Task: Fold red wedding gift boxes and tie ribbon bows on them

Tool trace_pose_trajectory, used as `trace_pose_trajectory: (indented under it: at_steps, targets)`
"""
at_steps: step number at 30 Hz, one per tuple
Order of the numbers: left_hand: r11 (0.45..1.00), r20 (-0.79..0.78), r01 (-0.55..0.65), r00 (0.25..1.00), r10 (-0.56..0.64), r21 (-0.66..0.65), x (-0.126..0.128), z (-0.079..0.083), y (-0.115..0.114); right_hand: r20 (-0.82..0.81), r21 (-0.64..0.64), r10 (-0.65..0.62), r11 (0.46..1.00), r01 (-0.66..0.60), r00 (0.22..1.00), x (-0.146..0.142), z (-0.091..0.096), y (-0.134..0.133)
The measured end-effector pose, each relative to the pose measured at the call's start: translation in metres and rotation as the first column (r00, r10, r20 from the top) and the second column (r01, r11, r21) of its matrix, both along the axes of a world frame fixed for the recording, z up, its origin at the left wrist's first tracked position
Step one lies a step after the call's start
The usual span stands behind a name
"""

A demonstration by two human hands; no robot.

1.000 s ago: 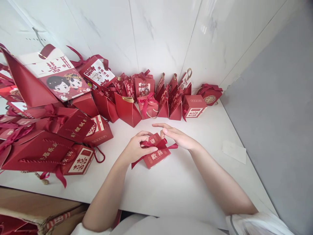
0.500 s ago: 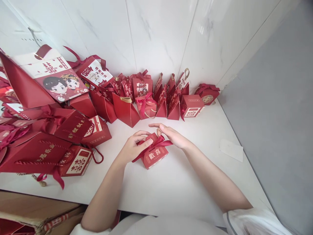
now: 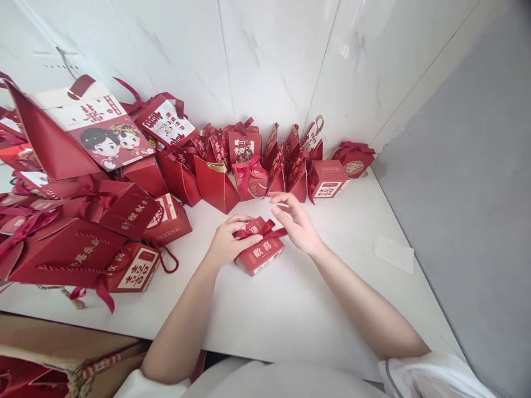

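A small red gift box (image 3: pixel 261 254) with pale characters on its top sits on the white table in front of me. A dark red ribbon bow (image 3: pixel 271 231) is tied across it. My left hand (image 3: pixel 231 239) grips the box from its left side, thumb lying over the top by the ribbon and fingers behind, partly hidden. My right hand (image 3: pixel 296 224) hovers just right of and beyond the box, fingers apart and holding nothing. The bow's right tail ends close to its palm.
Red gift boxes and bags (image 3: pixel 215 182) line the tiled wall. A taller heap of them (image 3: pixel 74 249) covers the left side. On the right lies a white slip of paper (image 3: pixel 394 254) near a grey panel (image 3: pixel 464 193). An open cardboard box (image 3: pixel 62 348) stands at lower left.
My right hand has lifted off the bow and moved up and right, its fingers spreading. My left hand stays on the gift box.
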State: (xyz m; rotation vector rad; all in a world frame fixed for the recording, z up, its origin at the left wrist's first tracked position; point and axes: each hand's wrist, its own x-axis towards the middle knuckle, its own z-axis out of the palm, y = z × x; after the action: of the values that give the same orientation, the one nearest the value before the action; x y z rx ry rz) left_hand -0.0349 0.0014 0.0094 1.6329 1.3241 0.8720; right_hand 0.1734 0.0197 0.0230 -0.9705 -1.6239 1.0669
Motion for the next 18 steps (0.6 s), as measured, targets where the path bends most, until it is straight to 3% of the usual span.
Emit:
trace_pose_trajectory:
  at_steps: [2,3,6,8,10,13,15,18]
  targets:
    - [0.998,0.007,-0.03,1.0,0.03,0.047,-0.001,-0.003,0.007,0.048,0.136,-0.135,0.982,0.128,0.99,-0.003,0.015,-0.017]
    - [0.997,0.01,-0.029,1.0,0.028,0.07,-0.002,-0.004,0.01,0.083,0.173,-0.119,0.979,0.103,0.989,-0.006,0.022,-0.028]
    - [0.994,0.016,0.007,1.0,-0.008,0.11,-0.002,-0.005,0.024,0.15,0.17,0.217,0.955,-0.241,0.965,-0.022,0.03,-0.061]
    - [0.992,-0.002,0.047,0.999,-0.047,0.115,-0.001,-0.004,0.034,0.135,0.068,0.435,0.892,-0.446,0.89,-0.039,0.023,-0.079]
    - [0.986,-0.039,0.107,0.994,-0.103,0.124,0.001,-0.003,0.045,0.068,-0.143,0.529,0.844,-0.516,0.846,-0.057,0.008,-0.091]
    - [0.97,-0.085,0.215,0.975,-0.206,0.117,0.006,-0.002,0.065,-0.122,-0.447,0.572,0.698,-0.559,0.811,-0.081,-0.01,-0.101]
    - [0.96,-0.083,0.268,0.962,-0.261,0.079,0.009,-0.003,0.078,-0.24,-0.525,0.57,0.605,-0.599,0.786,-0.093,-0.014,-0.107]
    - [0.95,-0.091,0.31,0.948,-0.306,0.028,0.016,-0.003,0.094,-0.376,-0.574,0.529,0.511,-0.64,0.761,-0.103,-0.01,-0.119]
